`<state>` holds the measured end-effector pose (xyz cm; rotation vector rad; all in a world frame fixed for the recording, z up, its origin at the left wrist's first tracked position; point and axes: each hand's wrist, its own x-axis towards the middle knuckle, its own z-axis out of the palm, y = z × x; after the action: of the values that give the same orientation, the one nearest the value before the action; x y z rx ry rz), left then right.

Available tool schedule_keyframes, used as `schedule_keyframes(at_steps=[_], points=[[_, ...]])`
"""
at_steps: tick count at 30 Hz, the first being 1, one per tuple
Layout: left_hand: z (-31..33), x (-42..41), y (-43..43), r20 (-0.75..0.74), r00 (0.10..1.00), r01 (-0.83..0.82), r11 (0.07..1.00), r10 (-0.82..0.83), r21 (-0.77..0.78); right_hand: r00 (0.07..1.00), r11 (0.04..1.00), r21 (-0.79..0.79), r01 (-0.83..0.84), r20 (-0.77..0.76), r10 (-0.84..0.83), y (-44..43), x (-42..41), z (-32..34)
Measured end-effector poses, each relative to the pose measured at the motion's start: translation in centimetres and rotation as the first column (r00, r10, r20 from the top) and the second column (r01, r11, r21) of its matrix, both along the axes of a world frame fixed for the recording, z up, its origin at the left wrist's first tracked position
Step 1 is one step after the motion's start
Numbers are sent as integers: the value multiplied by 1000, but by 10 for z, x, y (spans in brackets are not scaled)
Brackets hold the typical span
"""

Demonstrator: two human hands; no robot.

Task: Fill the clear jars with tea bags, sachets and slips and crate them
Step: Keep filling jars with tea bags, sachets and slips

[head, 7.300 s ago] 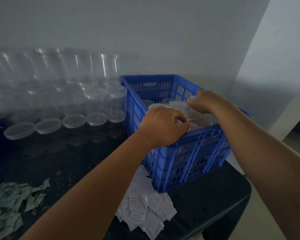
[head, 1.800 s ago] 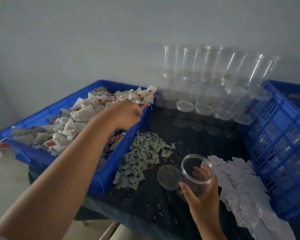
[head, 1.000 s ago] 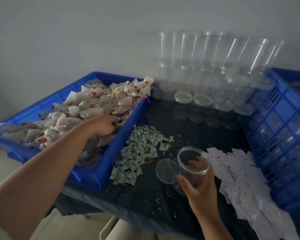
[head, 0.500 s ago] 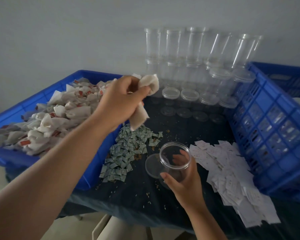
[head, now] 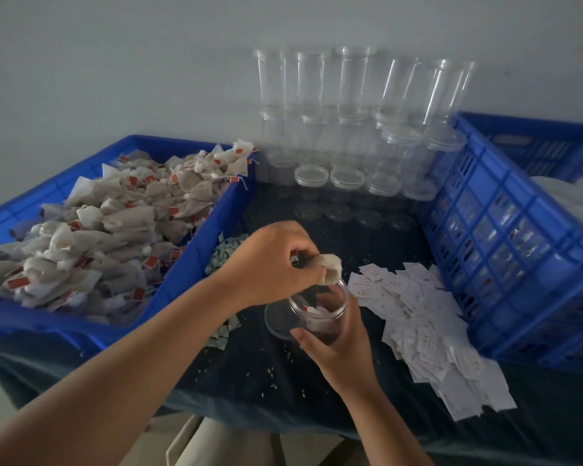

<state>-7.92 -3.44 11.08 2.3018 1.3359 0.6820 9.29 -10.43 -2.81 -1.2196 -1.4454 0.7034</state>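
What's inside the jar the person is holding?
A white tea bag with a red tag lies inside the jar, and the left hand pinches a second tea bag at its mouth. The right hand grips the jar, hiding its bottom.

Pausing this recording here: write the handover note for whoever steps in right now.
The left hand pinches tea bags over the mouth of the open jar, which the right hand grips, tilted. Its lid lies just left of it.
Tea bag tray left; green sachets behind the left hand; white slips right; crate far right; empty jars at the back.
Done: a few bags are in the jar.
Left: drop these in, add sachet and slip, lid it, crate it.
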Motion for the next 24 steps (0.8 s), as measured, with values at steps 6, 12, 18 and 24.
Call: schedule_keyframes(at_steps=[6, 12, 18, 24], points=[[21, -11, -1, -240, 943, 180, 962, -228, -207, 999, 999, 35, -35, -34, 37, 0, 1, 1], [36, -102, 49, -290, 907, -304, 951, 305, 50, 999, 999, 37, -22, -33, 23, -1, -1, -1], [-29, -183, 68, -862, 468, -476, 878, 194, -61, 999, 999, 33, -37, -6, 37, -1, -1, -6], [-45, -197, 93, -681, 605, -612, 788, 413, -66, 999, 1000, 9, -24, -27, 24, 0, -4, -6]])
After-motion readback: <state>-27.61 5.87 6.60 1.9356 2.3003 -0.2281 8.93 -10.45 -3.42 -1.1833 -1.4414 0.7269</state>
